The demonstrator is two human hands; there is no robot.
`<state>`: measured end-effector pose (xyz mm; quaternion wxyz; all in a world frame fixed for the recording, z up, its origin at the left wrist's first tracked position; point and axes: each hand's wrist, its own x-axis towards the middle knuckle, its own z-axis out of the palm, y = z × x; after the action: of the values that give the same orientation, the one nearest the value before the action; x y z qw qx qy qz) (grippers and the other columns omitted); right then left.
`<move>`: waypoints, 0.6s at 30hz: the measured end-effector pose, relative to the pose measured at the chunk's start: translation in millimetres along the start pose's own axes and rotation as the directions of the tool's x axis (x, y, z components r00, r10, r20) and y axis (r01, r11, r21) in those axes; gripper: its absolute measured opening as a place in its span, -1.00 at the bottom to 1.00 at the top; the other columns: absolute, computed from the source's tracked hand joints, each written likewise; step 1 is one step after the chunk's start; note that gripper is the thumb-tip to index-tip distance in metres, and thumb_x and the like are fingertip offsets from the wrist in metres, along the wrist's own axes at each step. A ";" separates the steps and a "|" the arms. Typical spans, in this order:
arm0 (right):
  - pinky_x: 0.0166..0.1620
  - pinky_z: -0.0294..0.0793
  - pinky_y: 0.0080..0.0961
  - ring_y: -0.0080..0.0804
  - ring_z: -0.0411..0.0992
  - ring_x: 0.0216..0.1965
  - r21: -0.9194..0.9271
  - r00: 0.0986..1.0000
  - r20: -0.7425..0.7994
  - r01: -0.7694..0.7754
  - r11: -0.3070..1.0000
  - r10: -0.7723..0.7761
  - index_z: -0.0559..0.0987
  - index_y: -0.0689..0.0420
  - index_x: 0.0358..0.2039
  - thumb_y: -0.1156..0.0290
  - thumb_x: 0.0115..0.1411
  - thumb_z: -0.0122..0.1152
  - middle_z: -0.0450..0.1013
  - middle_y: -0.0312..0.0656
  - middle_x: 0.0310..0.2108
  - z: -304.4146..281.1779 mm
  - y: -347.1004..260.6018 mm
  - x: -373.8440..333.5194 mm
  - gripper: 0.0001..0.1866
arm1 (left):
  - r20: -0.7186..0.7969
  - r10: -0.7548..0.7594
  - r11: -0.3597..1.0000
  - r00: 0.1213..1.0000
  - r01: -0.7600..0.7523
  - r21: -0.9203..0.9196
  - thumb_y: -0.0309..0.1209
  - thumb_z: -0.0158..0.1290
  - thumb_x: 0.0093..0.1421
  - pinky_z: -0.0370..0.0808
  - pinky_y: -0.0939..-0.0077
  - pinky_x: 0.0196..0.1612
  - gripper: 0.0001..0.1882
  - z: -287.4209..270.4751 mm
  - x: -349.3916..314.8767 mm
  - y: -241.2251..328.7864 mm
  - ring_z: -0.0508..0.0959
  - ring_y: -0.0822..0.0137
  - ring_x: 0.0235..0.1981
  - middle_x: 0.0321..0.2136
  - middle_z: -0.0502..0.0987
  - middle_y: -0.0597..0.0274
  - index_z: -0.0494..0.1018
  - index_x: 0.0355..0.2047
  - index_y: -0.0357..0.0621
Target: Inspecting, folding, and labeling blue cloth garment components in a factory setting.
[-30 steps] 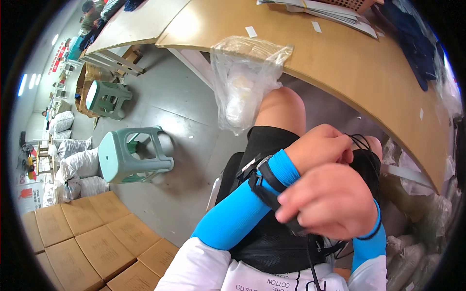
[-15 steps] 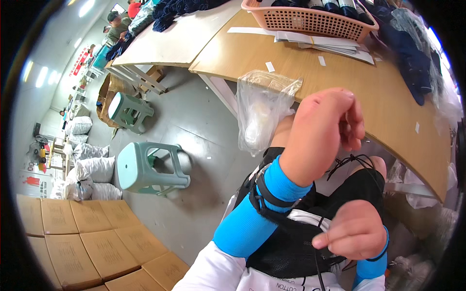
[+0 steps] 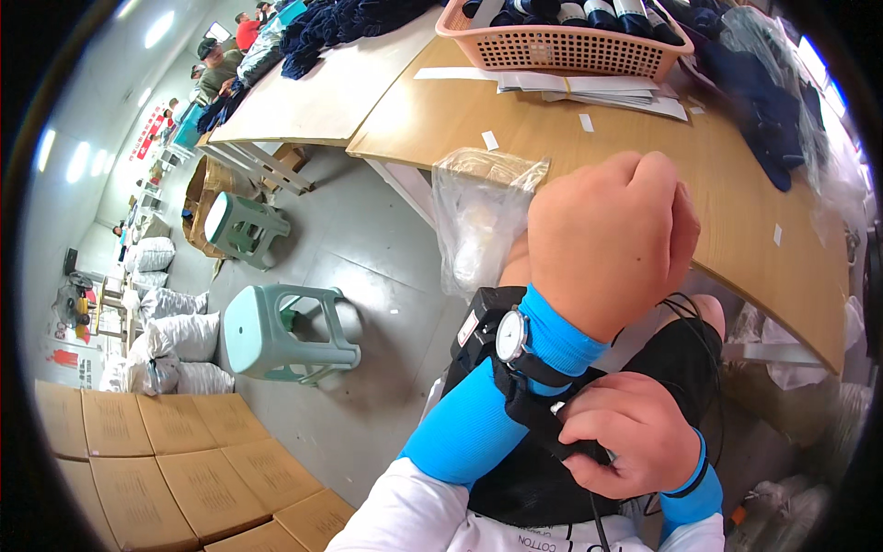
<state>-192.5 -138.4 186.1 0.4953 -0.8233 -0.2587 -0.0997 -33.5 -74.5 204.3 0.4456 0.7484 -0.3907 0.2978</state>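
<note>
My left hand is raised in front of me, back up, fingers curled into a fist with nothing visible in it. A blue arm sleeve covers that forearm. Over the sleeve at the wrist sits a wristwatch with a white dial and dark band. Just behind the watch, a black strap wraps the forearm. Fingers of my right hand pinch the strap's loose end at the underside of the wrist. A small black box shows beside the watch.
A wooden table curves ahead, carrying a pink basket of dark thread spools, paper strips and dark cloth. A clear plastic bag hangs off its edge. Green stools and cardboard boxes stand left.
My left forearm has rolled, bringing the back of the hand and the watch dial into view. My right hand has moved up and left to the wrist and taken hold of the strap.
</note>
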 end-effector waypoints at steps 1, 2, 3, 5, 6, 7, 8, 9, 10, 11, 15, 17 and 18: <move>-0.19 0.60 -0.28 -0.15 0.58 -0.30 -0.021 1.000 0.003 -0.003 1.000 0.003 0.61 0.07 -0.25 0.39 -0.01 0.49 0.59 -0.18 -0.25 -1.7 -1.2 1.6 -0.70 | 0.003 -0.004 1.000 1.000 0.004 0.003 -0.44 0.17 0.15 0.43 0.26 -0.56 -0.84 1.6 -1.1 -1.2 0.51 0.03 -0.61 -0.62 0.50 0.16 0.44 -0.55 -0.07; -0.19 0.60 -0.29 -0.17 0.58 -0.30 -0.042 1.000 0.005 -0.007 0.999 0.007 0.62 0.07 -0.26 0.35 0.00 0.50 0.59 -0.18 -0.24 -3.8 -2.3 3.2 -0.71 | 0.025 0.018 0.999 1.000 -0.019 0.035 -0.42 0.18 0.14 0.43 0.21 -0.56 -0.84 3.7 -2.4 -2.2 0.52 0.03 -0.61 -0.62 0.50 0.17 0.44 -0.55 -0.06; -0.19 0.60 -0.29 -0.17 0.58 -0.30 -0.041 1.000 0.007 -0.014 0.999 0.014 0.62 0.07 -0.26 0.35 0.00 0.50 0.59 -0.18 -0.24 -7.0 -4.0 4.5 -0.71 | 0.046 0.039 0.997 0.998 -0.042 0.060 -0.41 0.20 0.12 0.44 0.17 -0.56 -0.84 7.3 -3.9 -2.2 0.53 0.03 -0.61 -0.62 0.50 0.17 0.45 -0.55 -0.05; -0.24 0.58 -0.32 -0.18 0.57 -0.33 -0.046 1.000 -0.011 -0.029 0.999 0.028 0.63 0.08 -0.29 0.29 0.03 0.50 0.58 -0.20 -0.29 -14.7 -7.6 6.8 -0.73 | 0.093 0.038 0.996 0.995 -0.045 0.073 -0.38 0.21 0.12 0.45 0.16 -0.56 -0.83 16.6 -10.4 2.3 0.54 0.03 -0.61 -0.62 0.50 0.18 0.45 -0.55 -0.05; -0.24 0.58 -0.32 -0.18 0.57 -0.33 -0.046 0.999 -0.010 -0.035 0.998 0.034 0.63 0.08 -0.29 0.29 0.03 0.50 0.58 -0.20 -0.29 -18.4 -10.1 7.5 -0.73 | 0.138 0.044 0.994 0.989 -0.057 0.093 -0.35 0.23 0.11 0.46 0.15 -0.55 -0.81 19.4 -13.9 6.3 0.56 0.03 -0.60 -0.61 0.51 0.18 0.45 -0.55 -0.05; -0.27 0.56 -0.32 -0.19 0.56 -0.35 -0.134 0.998 -0.060 -0.028 0.991 0.020 0.64 0.08 -0.32 0.27 0.05 0.49 0.58 -0.21 -0.33 -22.2 -12.7 7.9 -0.75 | 0.138 0.041 0.995 0.990 -0.053 0.088 -0.35 0.23 0.11 0.46 0.15 -0.55 -0.81 21.1 -18.1 10.5 0.56 0.03 -0.60 -0.61 0.51 0.18 0.45 -0.55 -0.05; -0.29 0.54 -0.32 -0.19 0.55 -0.38 -0.222 0.994 -0.109 -0.025 0.975 0.000 0.64 0.08 -0.34 0.25 0.06 0.48 0.57 -0.22 -0.37 -24.5 -15.1 7.6 -0.76 | 0.265 0.009 0.995 0.964 -0.035 0.094 -0.32 0.23 0.12 0.48 0.15 -0.54 -0.81 22.1 -23.2 15.4 0.58 0.04 -0.58 -0.60 0.53 0.18 0.48 -0.54 -0.06; -0.34 0.51 -0.33 -0.23 0.51 -0.43 -0.298 0.978 -0.199 -0.006 0.955 -0.056 0.65 0.08 -0.35 0.27 0.03 0.48 0.55 -0.26 -0.43 -19.8 -14.4 7.7 -0.77 | 0.386 -0.026 0.994 0.922 -0.018 0.110 -0.30 0.24 0.12 0.51 0.15 -0.53 -0.81 20.8 -29.9 19.3 0.60 0.04 -0.57 -0.59 0.56 0.17 0.51 -0.54 -0.06; -0.34 0.51 -0.33 -0.23 0.51 -0.43 -0.298 0.979 -0.194 -0.004 0.955 -0.056 0.65 0.08 -0.35 0.27 0.03 0.48 0.55 -0.26 -0.43 -18.1 -14.8 8.6 -0.77 | 0.383 -0.030 0.994 0.923 -0.015 0.112 -0.30 0.24 0.12 0.51 0.15 -0.53 -0.81 19.3 -38.2 22.0 0.60 0.04 -0.57 -0.59 0.56 0.17 0.51 -0.54 -0.06; -0.33 0.50 -0.33 -0.24 0.50 -0.43 -0.343 0.977 -0.188 0.028 0.939 -0.098 0.66 0.08 -0.35 0.30 0.00 0.47 0.54 -0.28 -0.44 -17.8 -15.8 10.7 -0.78 | 0.550 -0.098 0.990 0.829 0.027 0.136 -0.28 0.22 0.14 0.53 0.15 -0.51 -0.80 17.5 -47.2 23.8 0.62 0.03 -0.55 -0.59 0.57 0.16 0.54 -0.55 -0.07; -0.16 0.51 -0.24 -0.17 0.48 -0.23 -0.385 0.989 -0.147 -0.049 0.922 -0.009 0.68 0.07 -0.35 0.38 -0.12 0.41 0.56 -0.26 -0.33 -20.1 -9.1 10.7 -0.75 | 0.732 -0.182 0.983 0.656 0.111 0.145 -0.27 0.21 0.17 0.55 0.15 -0.49 -0.77 29.8 -73.7 15.1 0.63 0.03 -0.54 -0.60 0.59 0.14 0.58 -0.57 -0.09; -0.01 0.49 -0.14 -0.04 0.44 -0.09 -0.380 0.990 -0.135 -0.088 0.921 0.040 0.67 0.07 -0.32 0.43 -0.15 0.40 0.54 -0.20 -0.17 -20.3 -7.5 10.5 -0.72 | 0.749 -0.190 0.982 0.635 0.122 0.146 -0.27 0.21 0.17 0.55 0.15 -0.49 -0.77 28.0 -76.6 19.1 0.63 0.03 -0.54 -0.60 0.59 0.14 0.58 -0.57 -0.09; -0.01 0.49 -0.14 -0.04 0.44 -0.09 -0.384 0.990 -0.134 -0.092 0.919 0.043 0.67 0.07 -0.32 0.43 -0.15 0.40 0.54 -0.20 -0.17 -18.6 -4.5 10.2 -0.72 | 0.757 -0.189 0.982 0.625 0.126 0.141 -0.27 0.21 0.17 0.55 0.15 -0.49 -0.77 27.8 -76.5 21.4 0.64 0.03 -0.54 -0.60 0.59 0.14 0.58 -0.57 -0.09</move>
<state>-184.6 -149.5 202.9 0.3401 -0.9059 -0.1742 -0.1826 -88.5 -81.5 140.9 0.2340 0.8510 -0.4645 -0.0734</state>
